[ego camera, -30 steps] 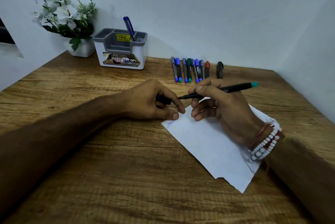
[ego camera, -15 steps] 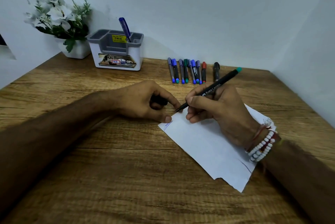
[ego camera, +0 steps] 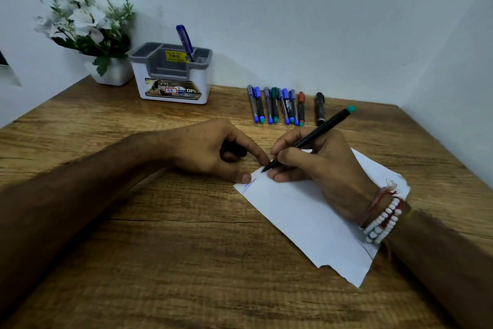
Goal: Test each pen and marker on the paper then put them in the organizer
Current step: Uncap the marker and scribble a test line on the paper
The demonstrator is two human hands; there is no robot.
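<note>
Pen tip meets paper on a wooden counter [ego camera: 160,262], beside the paper's top corner

The torn paper [ego camera: 306,216] lies flat; the right hand [ego camera: 320,168] rests on it, fingers [ego camera: 286,154] clamped on a black pen [ego camera: 317,134] whose long axis slants up and away, tip at the paper's top-left corner. The left hand [ego camera: 213,152], just left of that corner, is curled around a dark cap; thumb pins the edge.
</note>
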